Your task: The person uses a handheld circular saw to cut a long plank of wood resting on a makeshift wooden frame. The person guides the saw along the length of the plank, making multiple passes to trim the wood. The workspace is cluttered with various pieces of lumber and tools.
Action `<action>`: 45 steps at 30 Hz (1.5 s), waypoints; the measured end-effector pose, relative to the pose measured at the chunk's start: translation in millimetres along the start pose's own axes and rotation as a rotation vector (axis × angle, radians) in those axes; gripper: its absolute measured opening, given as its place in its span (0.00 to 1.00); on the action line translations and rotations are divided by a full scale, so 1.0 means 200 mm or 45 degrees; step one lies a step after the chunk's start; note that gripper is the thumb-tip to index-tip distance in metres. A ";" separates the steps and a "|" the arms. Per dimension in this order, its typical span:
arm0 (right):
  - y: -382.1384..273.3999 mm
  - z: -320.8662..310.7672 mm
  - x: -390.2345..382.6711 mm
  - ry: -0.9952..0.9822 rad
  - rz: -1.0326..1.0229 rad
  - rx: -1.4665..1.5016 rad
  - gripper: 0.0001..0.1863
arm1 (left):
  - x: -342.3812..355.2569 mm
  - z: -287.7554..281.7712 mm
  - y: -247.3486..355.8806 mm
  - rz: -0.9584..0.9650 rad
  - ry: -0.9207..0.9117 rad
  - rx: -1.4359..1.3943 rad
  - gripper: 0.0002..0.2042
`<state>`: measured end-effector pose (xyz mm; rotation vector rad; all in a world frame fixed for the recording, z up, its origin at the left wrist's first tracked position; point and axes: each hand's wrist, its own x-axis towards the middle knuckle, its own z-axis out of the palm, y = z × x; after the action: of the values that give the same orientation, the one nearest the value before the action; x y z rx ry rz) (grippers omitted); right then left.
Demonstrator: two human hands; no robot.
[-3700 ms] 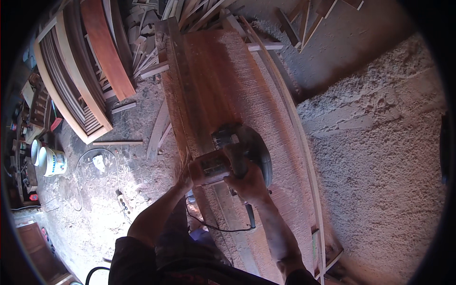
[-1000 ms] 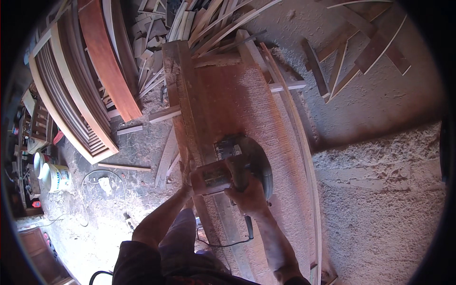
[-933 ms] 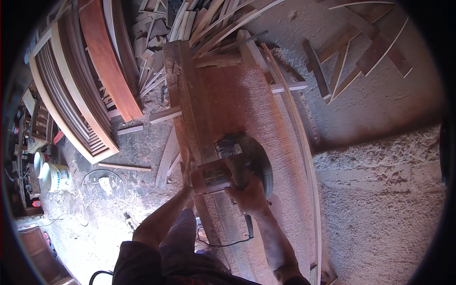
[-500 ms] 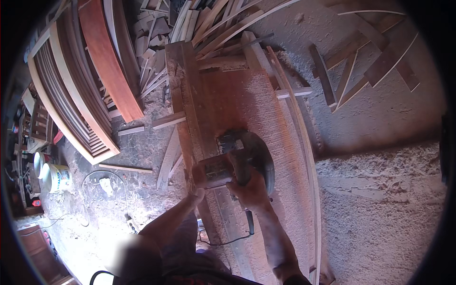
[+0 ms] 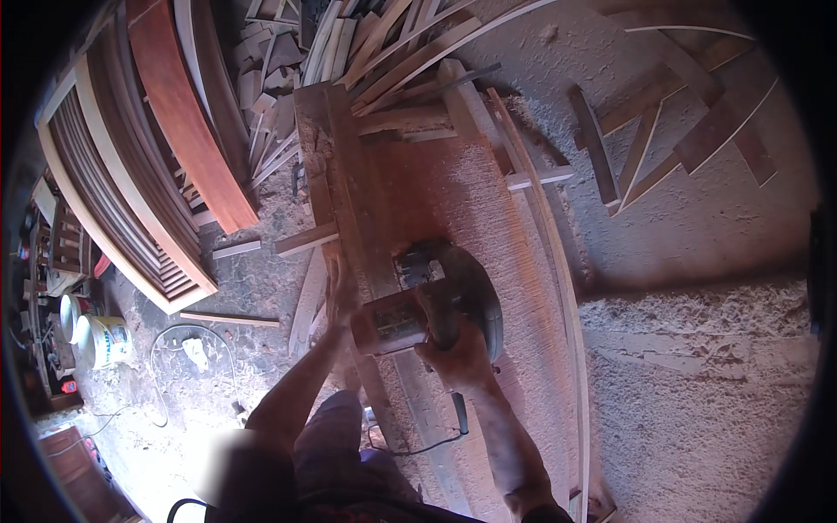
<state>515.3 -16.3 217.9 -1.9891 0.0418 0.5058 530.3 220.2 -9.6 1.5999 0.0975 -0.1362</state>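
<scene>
A corded circular saw with a round dark guard rests on a wide reddish wooden board strewn with sawdust. My right hand is wrapped around the saw's rear handle. On the saw's left, my left hand lies along the edge of a long wooden beam, fingers stretched forward. Its fingertips are near a short wooden stick that juts out to the left. The saw's blade is hidden beneath its body and guard.
Curved wooden frames lean at the left, near white buckets. Offcuts are heaped at the far side. Thin curved strips run along the board's right. A power cord trails near my legs. Sawdust covers the right.
My left hand has left the saw's motor end and moved forward to the beam's left edge. My right hand stays on the saw, which has barely shifted.
</scene>
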 end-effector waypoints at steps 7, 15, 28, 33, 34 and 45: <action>-0.05 -0.01 0.03 -0.010 -0.030 -0.034 0.25 | 0.06 0.00 0.18 -0.104 -0.324 0.084 0.41; -0.05 0.00 0.14 0.006 -0.076 0.014 0.20 | 0.00 0.00 0.23 -0.155 -0.567 0.165 0.40; -0.15 0.02 0.27 0.022 -0.037 0.037 0.16 | 0.05 0.05 0.07 -0.058 -0.286 -0.025 0.33; -0.20 0.05 0.37 0.052 -0.107 0.033 0.17 | -0.01 0.07 -0.09 0.002 -0.076 -0.275 0.29; -0.20 0.05 0.39 0.051 -0.114 0.016 0.17 | -0.03 0.08 -0.13 0.017 -0.030 -0.372 0.29; -0.24 0.05 0.54 -0.030 -0.092 0.045 0.25 | -0.03 0.20 -0.51 0.206 0.278 -1.362 0.21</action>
<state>622.1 34.7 215.9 -1.9421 -0.0356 0.4787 507.6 183.5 -109.7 0.5427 0.1725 0.1990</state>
